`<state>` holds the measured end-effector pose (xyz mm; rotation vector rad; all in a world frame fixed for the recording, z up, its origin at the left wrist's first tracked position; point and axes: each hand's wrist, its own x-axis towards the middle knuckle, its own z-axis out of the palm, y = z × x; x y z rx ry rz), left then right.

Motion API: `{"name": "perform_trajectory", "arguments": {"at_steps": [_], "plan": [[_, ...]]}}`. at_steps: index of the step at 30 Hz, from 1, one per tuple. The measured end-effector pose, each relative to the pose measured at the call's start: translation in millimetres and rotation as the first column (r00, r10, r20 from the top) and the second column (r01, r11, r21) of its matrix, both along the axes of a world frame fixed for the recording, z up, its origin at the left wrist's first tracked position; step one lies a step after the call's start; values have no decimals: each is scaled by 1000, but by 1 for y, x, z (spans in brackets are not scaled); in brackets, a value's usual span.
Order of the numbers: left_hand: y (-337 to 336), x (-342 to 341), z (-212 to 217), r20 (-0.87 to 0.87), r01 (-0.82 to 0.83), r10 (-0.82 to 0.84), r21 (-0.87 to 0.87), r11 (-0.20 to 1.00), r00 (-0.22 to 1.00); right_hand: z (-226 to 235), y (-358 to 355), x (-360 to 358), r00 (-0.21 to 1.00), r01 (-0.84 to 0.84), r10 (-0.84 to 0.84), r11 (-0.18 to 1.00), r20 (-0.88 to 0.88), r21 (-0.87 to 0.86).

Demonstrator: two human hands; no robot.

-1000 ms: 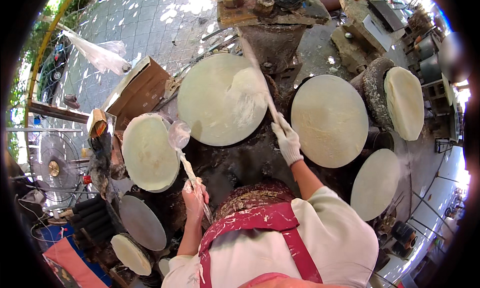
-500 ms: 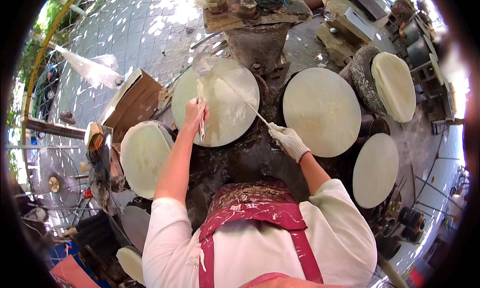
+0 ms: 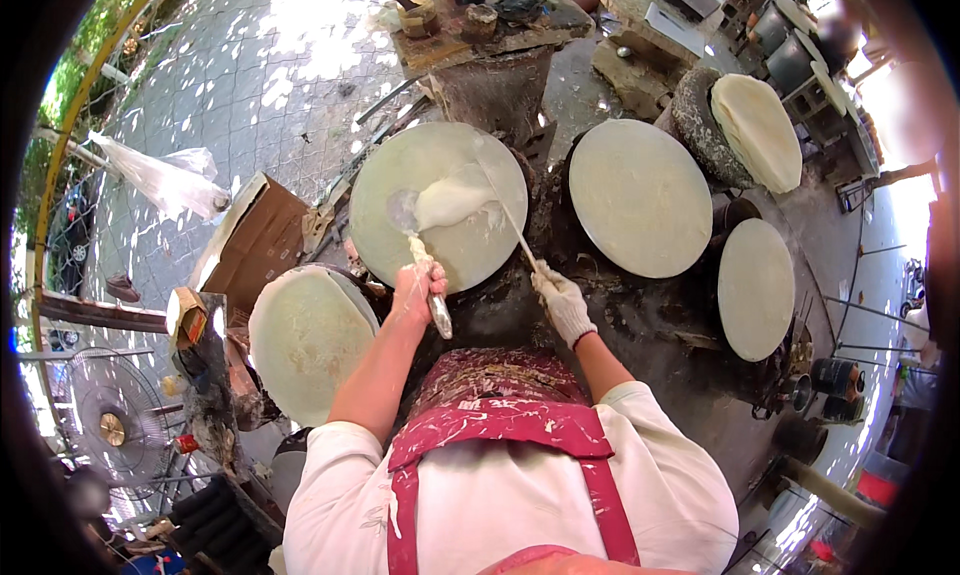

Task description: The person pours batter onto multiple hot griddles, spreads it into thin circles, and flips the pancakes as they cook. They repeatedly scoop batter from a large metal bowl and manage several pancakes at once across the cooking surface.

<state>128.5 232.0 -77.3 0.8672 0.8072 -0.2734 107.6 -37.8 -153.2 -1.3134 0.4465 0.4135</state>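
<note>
A round pale griddle (image 3: pixel 380 165) stands in front of me, with a thick white patch of batter (image 3: pixel 452 201) near its middle. My left hand (image 3: pixel 420 285), bare and smeared with batter, is closed around the handle of a ladle (image 3: pixel 440 317). The ladle's rounded end rests over the griddle beside the batter. My right hand (image 3: pixel 563 301), in a white glove, grips a long thin stick (image 3: pixel 521 237), whose far part lies across the right side of the same griddle, along the batter's edge.
Another round griddle (image 3: pixel 640 198) is at the right, with a smaller disc (image 3: pixel 757 290) beyond it. A stack of flat pancakes (image 3: pixel 757 132) lies far right. At the left are a pancake-covered disc (image 3: pixel 310 340), a cardboard box (image 3: pixel 258 240) and a fan (image 3: pixel 112 427). A cluttered stand (image 3: pixel 450 50) is ahead.
My left hand has drawn the ladle nearer and turned it, its handle now pointing toward me. The white batter now sits as a thicker patch. The stick stays on the griddle's right.
</note>
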Motion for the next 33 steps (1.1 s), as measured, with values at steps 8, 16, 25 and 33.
{"name": "perform_trajectory", "arguments": {"at_steps": [8, 16, 25, 33], "plan": [[1, -4, -11, 94, -164, 412, -821, 547, 906, 75, 27, 20, 891, -328, 356, 934, -283, 145], [16, -86, 78, 313, 86, 564, -916, 392, 764, -2, -18, 60, 683, -681, 731, 635, -4, -365], [70, -300, 122, 466, -282, 722, -703, 653, 511, -24, -8, -35, 721, -628, 674, 733, 161, -260], [125, -502, 131, 356, -810, 730, 182, 558, 583, 53, 196, -164, 320, -904, 898, 384, 301, -185]]}}
